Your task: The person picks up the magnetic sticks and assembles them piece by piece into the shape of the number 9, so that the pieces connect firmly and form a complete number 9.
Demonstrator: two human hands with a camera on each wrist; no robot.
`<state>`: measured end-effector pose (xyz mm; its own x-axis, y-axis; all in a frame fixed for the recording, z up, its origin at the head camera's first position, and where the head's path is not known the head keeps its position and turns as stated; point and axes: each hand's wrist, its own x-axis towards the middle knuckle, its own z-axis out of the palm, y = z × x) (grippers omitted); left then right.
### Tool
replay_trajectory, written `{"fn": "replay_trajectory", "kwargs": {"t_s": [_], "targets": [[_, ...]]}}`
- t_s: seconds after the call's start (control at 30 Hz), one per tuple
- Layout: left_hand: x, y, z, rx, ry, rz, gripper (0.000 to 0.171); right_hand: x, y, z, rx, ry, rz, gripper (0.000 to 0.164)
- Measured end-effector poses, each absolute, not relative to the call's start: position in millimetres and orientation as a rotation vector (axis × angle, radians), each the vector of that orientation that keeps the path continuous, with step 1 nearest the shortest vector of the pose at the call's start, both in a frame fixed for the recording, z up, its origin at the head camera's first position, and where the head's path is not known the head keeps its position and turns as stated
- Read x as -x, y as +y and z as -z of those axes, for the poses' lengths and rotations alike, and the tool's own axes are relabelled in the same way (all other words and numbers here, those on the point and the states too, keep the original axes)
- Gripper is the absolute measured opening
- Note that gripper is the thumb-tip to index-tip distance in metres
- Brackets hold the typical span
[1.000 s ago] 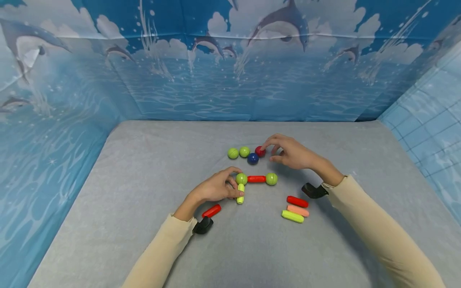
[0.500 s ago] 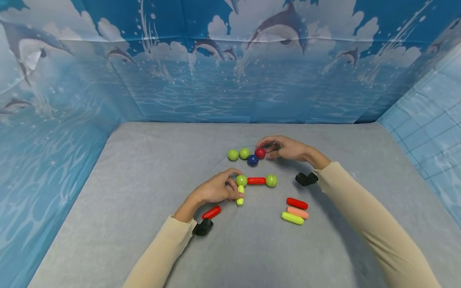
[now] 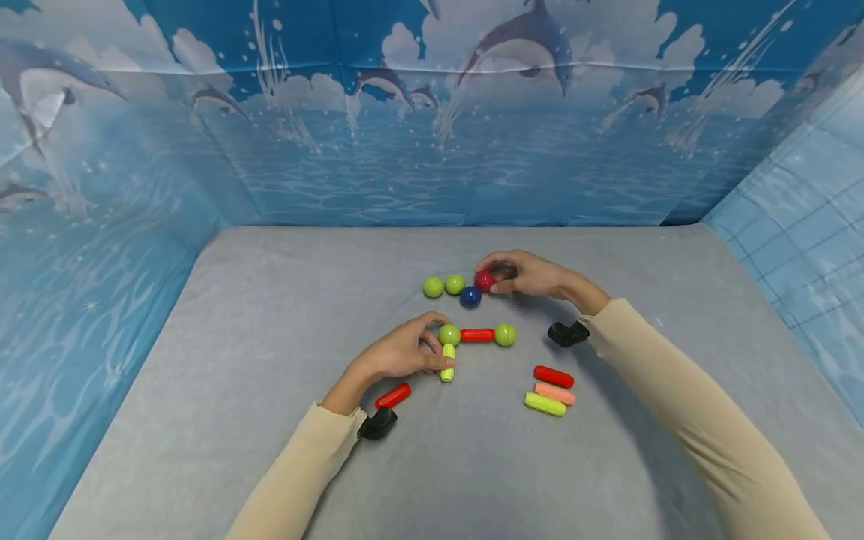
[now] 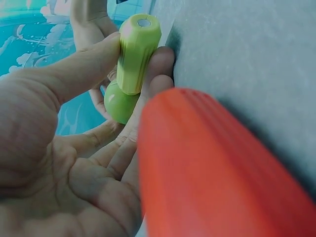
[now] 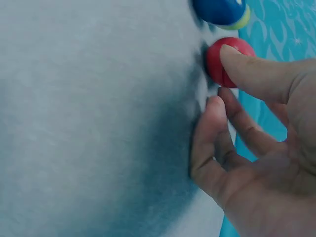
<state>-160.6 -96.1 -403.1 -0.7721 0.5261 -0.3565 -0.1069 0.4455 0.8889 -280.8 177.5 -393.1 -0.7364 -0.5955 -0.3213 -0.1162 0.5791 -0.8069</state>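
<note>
Just behind the blue ball (image 3: 470, 297), the red ball (image 3: 484, 281) is pinched by the half-curled right hand (image 3: 529, 276). In front of the blue ball, the yellow rod (image 4: 138, 54) is gripped by the bent-fingered left hand (image 3: 403, 349). Left of the blue ball, two green balls (image 3: 454, 284) are seen.

R hand (image 3: 529, 274) has moved in vs. 1 sec ago; thumb + fingers now pinch red ball (image 3: 484, 281).

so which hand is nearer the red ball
Right. The right hand is touching the red ball; the left hand is apart from it, lower and further left in the head view, pinching a yellow-green stick.
</note>
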Motion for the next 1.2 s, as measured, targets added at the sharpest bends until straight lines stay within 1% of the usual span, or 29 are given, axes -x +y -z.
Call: {"fn": "replay_trajectory", "kwargs": {"t_s": [0.23, 0.47, 0.6, 0.87, 1.0, 1.2], "targets": [[160.9, -96.4, 403.8, -0.346, 2.091, -1.352, 0.064, 277.1, 176.2, 399.3, 0.598, 2.392, 1.008, 0.038], [161.0, -96.3, 402.0, -0.334, 2.086, -1.352, 0.064, 269.9, 180.2, 397.7, 0.722, 2.435, 0.996, 0.044], [160.8, -97.1, 400.3, -0.343, 2.075, -1.357, 0.065, 260.2, 181.5, 394.4, 0.782, 2.489, 1.002, 0.040], [159.4, -100.1, 397.6, -0.350, 2.032, -1.388, 0.071, 227.2, 175.5, 381.7, 0.899, 2.732, 0.901, 0.036], [159.6, -98.4, 398.3, -0.373, 2.032, -1.387, 0.069, 204.1, 172.8, 376.1, 0.914, 2.791, 0.892, 0.035], [158.5, -96.6, 399.9, -0.372, 2.040, -1.397, 0.066, 170.7, 167.4, 374.7, 0.974, 2.749, 0.917, 0.029]]}}
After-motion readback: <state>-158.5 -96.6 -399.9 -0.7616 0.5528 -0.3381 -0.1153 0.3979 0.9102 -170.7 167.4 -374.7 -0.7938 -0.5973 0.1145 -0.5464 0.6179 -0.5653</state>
